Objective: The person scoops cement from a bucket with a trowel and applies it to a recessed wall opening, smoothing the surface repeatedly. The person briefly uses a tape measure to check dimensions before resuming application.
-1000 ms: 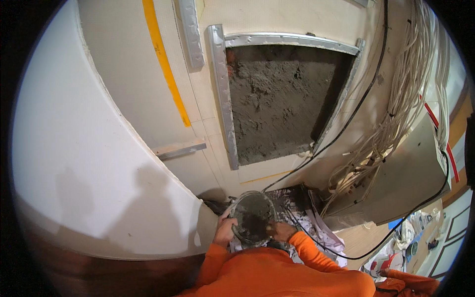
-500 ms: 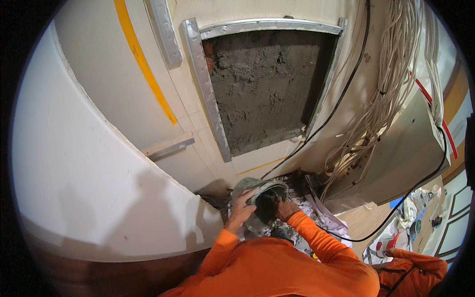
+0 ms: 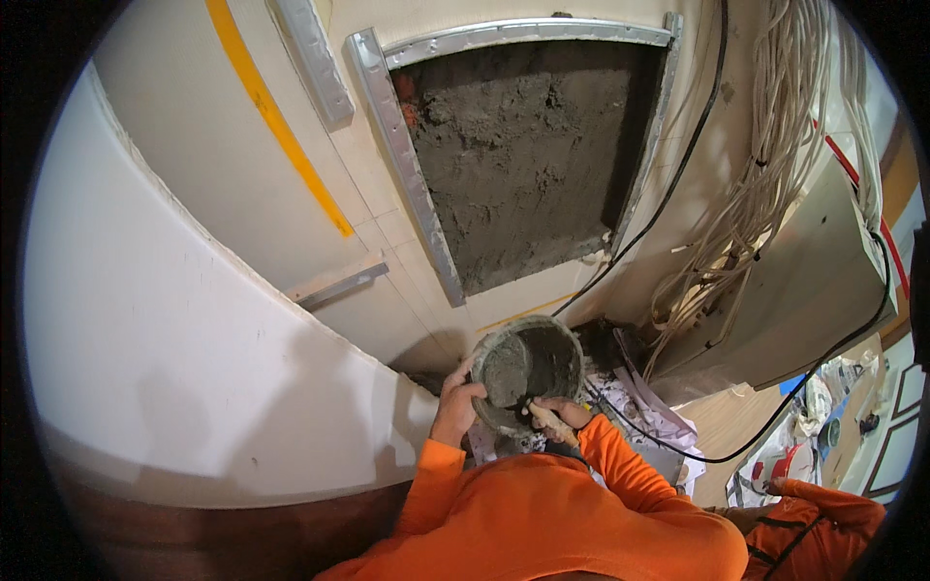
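Note:
Below the wall opening, a round bucket (image 3: 573,358) crusted with grey is tilted so that its mouth faces me. Wet grey mortar (image 3: 506,373) lies inside it, toward the left. My left hand (image 3: 455,402) grips the bucket's left rim, thumb over the edge. At the near right rim, my right hand (image 3: 557,416) is closed on the pale handle of what looks like a trowel (image 3: 550,423); its blade cannot be made out against the mortar. Ahead, rough grey mortar (image 3: 523,165) covers the recess inside a metal-edged frame (image 3: 407,174).
A black cable (image 3: 693,145) hangs in front of the wall and loops right. Bundled white cables (image 3: 765,203) fall beside a grey panel (image 3: 785,290). A curved white surface (image 3: 194,368) stands at left. At lower right, a co-worker's orange sleeve (image 3: 823,504) is near a red-and-white bucket (image 3: 790,467).
The bucket has moved slightly up and right, and its mouth has turned toward me, showing the mortar. My right hand has come out from inside it to the near rim. My view has shifted slightly.

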The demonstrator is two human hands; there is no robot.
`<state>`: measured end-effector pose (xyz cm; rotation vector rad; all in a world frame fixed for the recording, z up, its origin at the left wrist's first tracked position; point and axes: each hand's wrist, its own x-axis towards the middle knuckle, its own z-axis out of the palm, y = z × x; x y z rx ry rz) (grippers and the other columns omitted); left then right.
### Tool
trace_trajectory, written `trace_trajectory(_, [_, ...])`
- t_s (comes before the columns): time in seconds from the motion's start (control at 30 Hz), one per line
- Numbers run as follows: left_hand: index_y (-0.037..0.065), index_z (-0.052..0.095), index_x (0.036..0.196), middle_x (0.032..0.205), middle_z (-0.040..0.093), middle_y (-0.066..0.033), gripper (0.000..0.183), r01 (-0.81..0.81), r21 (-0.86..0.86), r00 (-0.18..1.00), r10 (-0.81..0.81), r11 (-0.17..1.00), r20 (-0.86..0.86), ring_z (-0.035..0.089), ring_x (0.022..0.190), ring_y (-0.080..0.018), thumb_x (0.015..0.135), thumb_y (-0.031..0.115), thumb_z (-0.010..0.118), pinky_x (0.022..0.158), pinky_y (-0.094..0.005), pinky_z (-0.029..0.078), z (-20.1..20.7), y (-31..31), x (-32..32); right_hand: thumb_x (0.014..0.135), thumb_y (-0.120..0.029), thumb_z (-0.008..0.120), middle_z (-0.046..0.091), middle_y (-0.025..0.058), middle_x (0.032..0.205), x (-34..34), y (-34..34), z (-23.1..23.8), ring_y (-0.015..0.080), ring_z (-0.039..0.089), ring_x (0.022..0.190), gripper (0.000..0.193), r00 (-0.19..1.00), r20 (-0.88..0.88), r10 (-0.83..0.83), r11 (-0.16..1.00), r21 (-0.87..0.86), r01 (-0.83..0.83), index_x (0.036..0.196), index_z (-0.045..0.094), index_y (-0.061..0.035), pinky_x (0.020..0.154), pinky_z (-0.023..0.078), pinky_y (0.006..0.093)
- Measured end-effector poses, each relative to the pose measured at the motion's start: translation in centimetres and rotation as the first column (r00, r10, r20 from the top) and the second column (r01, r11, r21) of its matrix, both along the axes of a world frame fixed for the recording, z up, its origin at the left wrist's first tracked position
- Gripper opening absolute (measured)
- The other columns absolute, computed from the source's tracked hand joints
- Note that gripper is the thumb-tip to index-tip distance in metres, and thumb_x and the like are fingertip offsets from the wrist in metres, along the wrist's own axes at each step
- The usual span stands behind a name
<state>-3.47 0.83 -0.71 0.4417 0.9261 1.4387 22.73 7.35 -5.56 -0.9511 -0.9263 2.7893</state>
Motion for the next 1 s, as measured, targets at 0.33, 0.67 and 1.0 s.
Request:
trace_trajectory(0.33, [0.003, 0.048, 0.15, 0.139, 0.061, -0.0146, 0.082, -0.275, 0.051, 0.936, 0.255, 0.96, 0.243, 0.06, 0.126, -0.0322, 0.071, -0.017, 0.042, 0.108, -0.0448, 0.051, -2.7, -0.4, -0.5, 0.11, -0.036, 0.045, 0.056, 0.0031, 0.071, -1.8, -1.1, 1.1, 0.0136, 0.049, 0.043, 0.032, 0.968, -0.148, -0.204, 0.978, 0.011, 0.208, 0.113, 0.057, -0.0066, 0.037, 0.041, 0.0277])
trace_trajectory(0.67, [0.006, 0.05, 0.149, 0.142, 0.06, -0.0137, 0.08, -0.286, 0.014, 0.878, 0.256, 0.958, 0.405, 0.059, 0.128, -0.0337, 0.072, -0.014, 0.043, 0.11, -0.0468, 0.051, -7.3, -2.4, -2.5, 0.105, -0.043, 0.044, 0.056, 0.0047, 0.078, -4.2, -1.2, 12.5, 0.0164, 0.05, 0.047, 0.039, 0.752, -0.351, -0.557, 0.828, -0.172, 0.533, 0.121, 0.055, -0.0084, 0.041, 0.043, 0.0306])
trace_trajectory(1.0, [0.003, 0.05, 0.149, 0.144, 0.057, -0.019, 0.077, -0.348, 0.068, 0.912, 0.321, 0.935, 0.255, 0.056, 0.134, -0.0354, 0.073, -0.008, 0.045, 0.114, -0.0474, 0.047, -4.6, -9.0, -2.1, 0.105, -0.034, 0.052, 0.052, 0.0106, 0.099, -13.5, 4.5, 27.3, 0.0171, 0.052, 0.067, 0.039, -0.004, -0.864, -0.504, -0.146, 0.08, 0.986, 0.134, 0.041, -0.0105, 0.053, 0.049, 0.0304])
